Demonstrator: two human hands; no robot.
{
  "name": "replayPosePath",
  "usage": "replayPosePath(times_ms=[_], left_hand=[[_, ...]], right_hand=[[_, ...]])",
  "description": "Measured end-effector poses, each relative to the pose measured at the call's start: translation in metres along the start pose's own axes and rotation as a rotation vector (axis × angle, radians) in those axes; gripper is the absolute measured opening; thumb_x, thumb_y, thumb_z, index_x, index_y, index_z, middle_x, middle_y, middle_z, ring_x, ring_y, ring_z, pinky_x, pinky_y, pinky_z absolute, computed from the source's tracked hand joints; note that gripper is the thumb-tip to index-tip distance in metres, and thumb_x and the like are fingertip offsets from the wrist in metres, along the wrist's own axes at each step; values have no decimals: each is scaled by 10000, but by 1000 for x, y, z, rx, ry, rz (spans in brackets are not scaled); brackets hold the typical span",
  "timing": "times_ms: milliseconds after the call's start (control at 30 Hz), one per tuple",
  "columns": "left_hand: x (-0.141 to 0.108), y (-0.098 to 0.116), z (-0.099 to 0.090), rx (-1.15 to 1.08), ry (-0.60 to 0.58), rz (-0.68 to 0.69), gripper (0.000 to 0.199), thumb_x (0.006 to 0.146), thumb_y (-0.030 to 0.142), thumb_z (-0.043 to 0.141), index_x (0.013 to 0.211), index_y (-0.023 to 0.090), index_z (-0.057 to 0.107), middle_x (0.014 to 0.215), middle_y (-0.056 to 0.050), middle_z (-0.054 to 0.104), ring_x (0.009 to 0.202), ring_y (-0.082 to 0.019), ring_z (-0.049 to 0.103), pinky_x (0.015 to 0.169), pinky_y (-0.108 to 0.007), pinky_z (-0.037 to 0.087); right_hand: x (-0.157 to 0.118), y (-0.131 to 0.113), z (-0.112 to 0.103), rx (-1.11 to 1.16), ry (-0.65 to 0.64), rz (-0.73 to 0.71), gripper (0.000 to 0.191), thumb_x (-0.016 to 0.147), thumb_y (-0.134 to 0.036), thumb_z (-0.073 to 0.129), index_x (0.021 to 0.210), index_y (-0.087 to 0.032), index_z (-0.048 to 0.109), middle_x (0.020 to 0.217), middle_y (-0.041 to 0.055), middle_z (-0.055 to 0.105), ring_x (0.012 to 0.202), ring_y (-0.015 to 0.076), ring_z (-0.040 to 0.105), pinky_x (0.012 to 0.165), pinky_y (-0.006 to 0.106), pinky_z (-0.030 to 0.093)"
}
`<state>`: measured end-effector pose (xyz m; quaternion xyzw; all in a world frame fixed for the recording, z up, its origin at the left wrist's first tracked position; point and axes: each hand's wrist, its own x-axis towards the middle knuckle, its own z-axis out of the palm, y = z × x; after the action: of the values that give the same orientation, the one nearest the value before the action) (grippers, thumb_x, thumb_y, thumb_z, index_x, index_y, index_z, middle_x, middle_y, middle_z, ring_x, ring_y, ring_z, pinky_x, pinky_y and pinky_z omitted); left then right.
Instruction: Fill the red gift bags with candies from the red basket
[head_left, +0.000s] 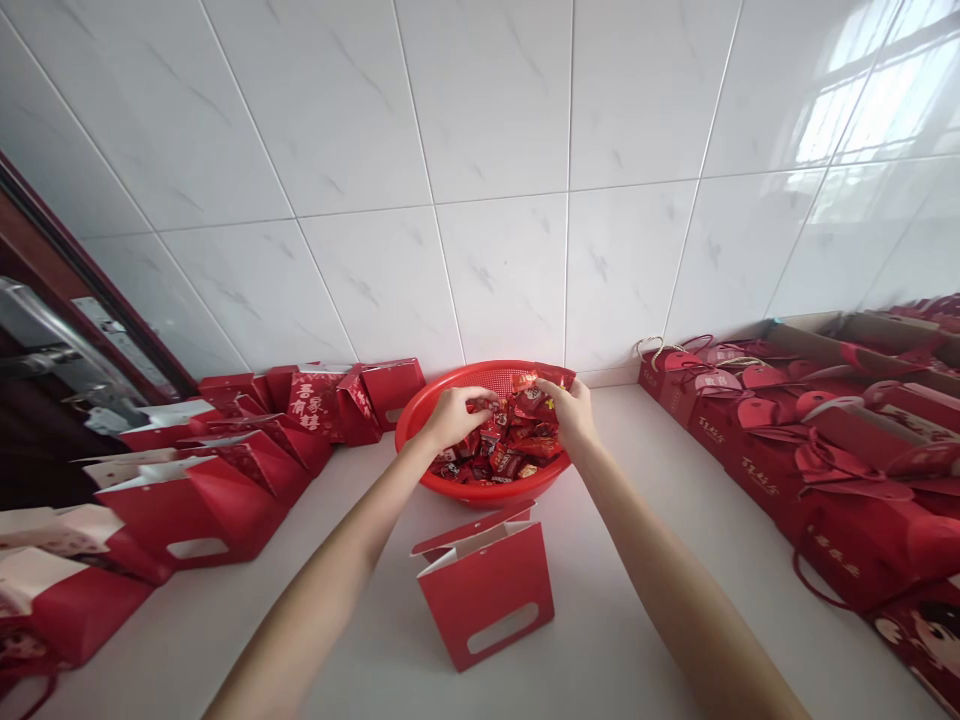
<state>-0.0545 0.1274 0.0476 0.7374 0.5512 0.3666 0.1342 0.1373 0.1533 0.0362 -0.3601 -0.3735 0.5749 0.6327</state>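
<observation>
A red plastic basket [480,498] holds a heap of small wrapped candies [510,462], and both my hands are over it. My left hand [456,418] reaches in from the left, its fingers curled together on a small wrapped candy whose wrapper is partly hidden. On the right side of the basket, my right hand [575,408] pinches a red wrapped candy [526,382] between thumb and fingers. Between my forearms stands a red paper gift box [499,580], its top open and a white-edged oval window low on its front.
Red gift boxes [225,500] line the left side, many with open tops. More boxes with cord handles [787,470] crowd the right side. A white tiled wall [502,270] rises behind the basket. At far left is a dark door with a metal handle [67,330].
</observation>
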Motion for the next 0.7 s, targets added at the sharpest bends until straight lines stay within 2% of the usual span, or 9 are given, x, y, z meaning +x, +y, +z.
replayPosePath(times_ms=[100, 167, 300, 400, 533, 700], left_hand=[[-7, 9, -5, -180, 258, -13, 273, 739, 279, 714, 987, 178, 764, 1014, -67, 788, 924, -237, 719, 895, -377, 575], [-15, 19, -5, -246, 352, -26, 321, 737, 332, 734, 1012, 167, 760, 989, -71, 786, 920, -238, 717, 884, -382, 583], [-31, 40, 3, -317, 434, -13, 351, 761, 400, 739, 1024, 167, 750, 1040, -84, 773, 933, -240, 716, 867, -375, 593], [-39, 51, 10, -343, 478, 27, 311, 769, 383, 750, 1001, 176, 749, 1029, -74, 775, 926, -232, 722, 860, -362, 600], [-47, 61, 12, -240, 526, 144, 217, 804, 331, 744, 970, 191, 758, 975, -57, 784, 907, -220, 733, 852, -349, 606], [-56, 78, 5, -167, 629, 277, 113, 866, 307, 722, 896, 204, 757, 865, -30, 778, 818, -181, 733, 785, -302, 606]], right_hand=[[-1, -2, 1, 21, 17, -1, 249, 585, -305, 758, 779, -218, 627, 706, -1, 692, 675, 229, 670, 614, 372, 574], [-2, -2, 1, 11, -28, 9, 252, 574, -302, 769, 769, -212, 636, 714, 8, 703, 682, 234, 674, 618, 371, 574], [-4, -1, 0, -27, -154, -1, 269, 572, -314, 800, 776, -202, 663, 756, 28, 731, 697, 237, 686, 634, 356, 571], [-4, 0, 0, -42, -218, -40, 256, 599, -321, 802, 787, -197, 680, 767, 27, 738, 710, 229, 690, 668, 347, 571], [-5, 0, -1, -62, -248, -77, 273, 618, -339, 810, 797, -182, 677, 759, 29, 733, 700, 216, 680, 672, 337, 561], [-20, -22, 3, -100, -372, -109, 316, 680, -384, 820, 866, -182, 663, 792, 28, 729, 705, 205, 678, 659, 325, 554]])
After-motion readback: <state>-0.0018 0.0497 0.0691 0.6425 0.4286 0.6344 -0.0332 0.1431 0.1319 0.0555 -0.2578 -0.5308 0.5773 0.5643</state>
